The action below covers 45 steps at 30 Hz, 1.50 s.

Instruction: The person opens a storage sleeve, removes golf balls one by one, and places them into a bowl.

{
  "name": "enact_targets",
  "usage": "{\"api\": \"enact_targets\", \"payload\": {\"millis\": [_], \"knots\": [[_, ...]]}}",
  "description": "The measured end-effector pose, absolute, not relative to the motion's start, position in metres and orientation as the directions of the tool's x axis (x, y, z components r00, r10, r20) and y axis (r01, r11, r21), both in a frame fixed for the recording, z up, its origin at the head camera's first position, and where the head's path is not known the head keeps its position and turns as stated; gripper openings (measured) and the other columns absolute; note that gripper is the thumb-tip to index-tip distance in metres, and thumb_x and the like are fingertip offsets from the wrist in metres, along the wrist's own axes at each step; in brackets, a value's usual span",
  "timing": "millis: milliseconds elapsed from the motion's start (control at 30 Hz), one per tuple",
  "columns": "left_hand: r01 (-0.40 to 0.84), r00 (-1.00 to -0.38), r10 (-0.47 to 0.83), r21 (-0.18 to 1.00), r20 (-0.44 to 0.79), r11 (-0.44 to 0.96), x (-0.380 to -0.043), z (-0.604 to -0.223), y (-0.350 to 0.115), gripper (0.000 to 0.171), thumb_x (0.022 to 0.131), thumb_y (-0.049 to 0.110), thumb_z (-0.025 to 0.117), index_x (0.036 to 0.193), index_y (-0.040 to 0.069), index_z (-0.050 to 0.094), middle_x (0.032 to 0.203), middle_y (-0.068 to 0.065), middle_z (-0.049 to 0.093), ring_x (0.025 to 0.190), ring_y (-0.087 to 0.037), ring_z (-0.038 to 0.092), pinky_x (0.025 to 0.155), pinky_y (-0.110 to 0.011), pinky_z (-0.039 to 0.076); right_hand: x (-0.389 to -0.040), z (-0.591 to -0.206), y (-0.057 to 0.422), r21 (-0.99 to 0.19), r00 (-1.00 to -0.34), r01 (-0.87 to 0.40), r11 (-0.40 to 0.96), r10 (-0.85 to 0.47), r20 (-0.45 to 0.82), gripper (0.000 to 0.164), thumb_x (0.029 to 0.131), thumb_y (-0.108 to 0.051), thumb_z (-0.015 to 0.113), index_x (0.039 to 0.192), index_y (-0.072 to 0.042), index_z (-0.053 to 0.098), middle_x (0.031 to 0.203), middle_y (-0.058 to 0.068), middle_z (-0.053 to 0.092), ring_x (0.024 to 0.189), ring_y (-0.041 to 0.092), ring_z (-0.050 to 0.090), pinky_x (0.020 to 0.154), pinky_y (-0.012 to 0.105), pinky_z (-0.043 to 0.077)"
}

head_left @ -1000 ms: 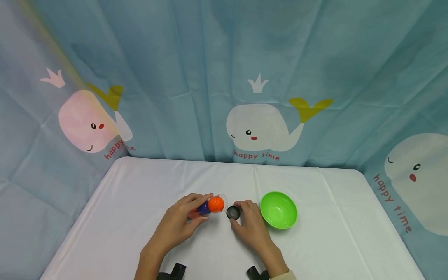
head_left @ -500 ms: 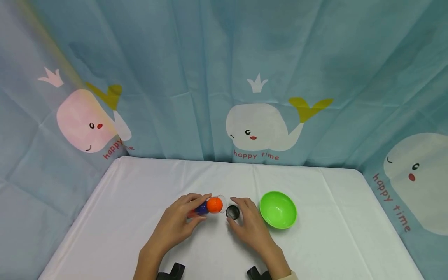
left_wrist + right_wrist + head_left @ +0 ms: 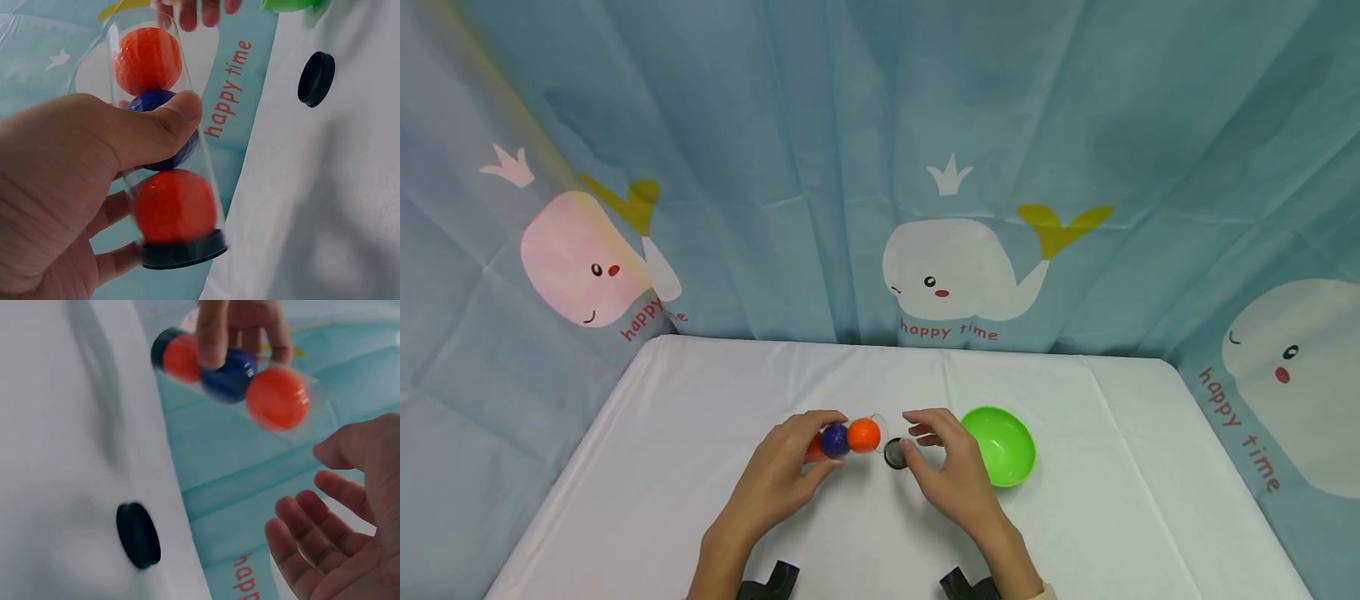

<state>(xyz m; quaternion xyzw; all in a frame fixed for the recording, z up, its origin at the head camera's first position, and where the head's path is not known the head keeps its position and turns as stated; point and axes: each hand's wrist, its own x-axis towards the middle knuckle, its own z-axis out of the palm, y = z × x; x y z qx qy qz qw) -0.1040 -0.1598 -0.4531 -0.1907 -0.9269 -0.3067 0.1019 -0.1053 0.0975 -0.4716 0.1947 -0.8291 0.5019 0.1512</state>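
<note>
My left hand (image 3: pixel 778 471) grips a clear plastic tube (image 3: pixel 134 20), thumb across its middle, above the table. Stacked inside are an orange ball (image 3: pixel 864 435), a blue ball (image 3: pixel 835 441) and another orange ball (image 3: pixel 175 206). A black cap (image 3: pixel 185 252) closes the tube's lower end; the other end is uncapped and faces right. A loose black cap (image 3: pixel 894 454) lies on the table, standing out plainly in the right wrist view too. My right hand (image 3: pixel 955 475) hovers near the tube's uncapped end, fingers loosely bent, holding nothing.
Just right of my right hand sits a green bowl (image 3: pixel 1009 450), partly hidden by it. White cloth (image 3: pixel 1112 517) covers the table. Behind it hangs a blue curtain (image 3: pixel 820 275) printed with whales.
My right hand has lifted away from the loose cap and shifted right, now overlapping the bowl. The tube has turned slightly in my left hand, showing more of the blue ball.
</note>
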Motion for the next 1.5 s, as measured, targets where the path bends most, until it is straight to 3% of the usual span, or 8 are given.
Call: {"api": "enact_targets", "payload": {"millis": [167, 333, 500, 700, 1100, 1500], "knots": [[0.465, -0.879, 0.317, 0.499, 0.356, 0.731, -0.104, -0.453, -0.159, 0.058, 0.080, 0.017, 0.094, 0.129, 0.030, 0.067, 0.124, 0.012, 0.071, 0.119, -0.014, 0.066, 0.105, -0.051, 0.054, -0.104, -0.469, 0.097, -0.851, -0.902, -0.428, 0.305, -0.207, 0.379, 0.030, 0.099, -0.011, 0.074, 0.128, -0.018, 0.070, 0.122, -0.001, 0.071, 0.105, 0.020, 0.073, 0.090, 0.031, 0.064], [0.490, -0.861, 0.323, 0.471, 0.392, 0.734, -0.103, -0.452, -0.158, 0.055, 0.081, 0.018, 0.093, 0.129, 0.030, 0.069, 0.125, 0.011, 0.071, 0.122, -0.017, 0.065, 0.106, -0.054, 0.051, -0.102, -0.467, 0.095, -0.901, -0.910, -0.384, 0.203, -0.249, 0.331, 0.031, 0.101, -0.014, 0.073, 0.130, -0.007, 0.068, 0.125, 0.009, 0.070, 0.109, 0.022, 0.072, 0.093, 0.026, 0.064], [0.493, -0.853, 0.317, 0.436, 0.415, 0.753, -0.101, -0.451, -0.157, 0.055, 0.080, 0.018, 0.094, 0.128, 0.031, 0.071, 0.125, 0.008, 0.071, 0.122, -0.019, 0.065, 0.107, -0.054, 0.049, -0.101, -0.467, 0.094, -0.925, -0.915, -0.354, 0.139, -0.259, 0.311, 0.034, 0.101, -0.012, 0.072, 0.134, -0.007, 0.066, 0.129, 0.021, 0.067, 0.111, 0.023, 0.071, 0.095, 0.025, 0.063], [0.534, -0.817, 0.348, 0.373, 0.461, 0.759, -0.100, -0.448, -0.155, 0.056, 0.079, 0.016, 0.094, 0.130, 0.030, 0.073, 0.127, 0.005, 0.071, 0.123, -0.021, 0.064, 0.110, -0.053, 0.046, -0.101, -0.467, 0.093, -0.936, -0.911, -0.342, 0.079, -0.273, 0.310, 0.036, 0.101, -0.010, 0.073, 0.136, -0.009, 0.065, 0.133, 0.018, 0.065, 0.119, 0.031, 0.067, 0.097, 0.027, 0.062], [0.579, -0.741, 0.361, 0.268, 0.566, 0.770, -0.099, -0.443, -0.153, 0.065, 0.074, 0.014, 0.098, 0.132, 0.032, 0.074, 0.126, 0.002, 0.072, 0.118, -0.023, 0.064, 0.106, -0.049, 0.044, -0.104, -0.466, 0.096, -0.974, -0.930, -0.226, -0.029, -0.293, 0.224, 0.040, 0.098, -0.008, 0.076, 0.136, -0.008, 0.064, 0.139, 0.024, 0.060, 0.123, 0.014, 0.068, 0.099, 0.029, 0.061], [0.601, -0.701, 0.375, 0.221, 0.606, 0.768, -0.101, -0.442, -0.150, 0.062, 0.076, 0.007, 0.094, 0.129, 0.031, 0.075, 0.128, 0.000, 0.071, 0.121, -0.025, 0.062, 0.109, -0.051, 0.040, -0.108, -0.472, 0.096, -0.992, -0.946, -0.078, -0.097, -0.308, 0.104, 0.048, 0.098, -0.009, 0.075, 0.142, 0.001, 0.057, 0.141, 0.022, 0.061, 0.121, 0.016, 0.070, 0.098, 0.030, 0.062]]}}
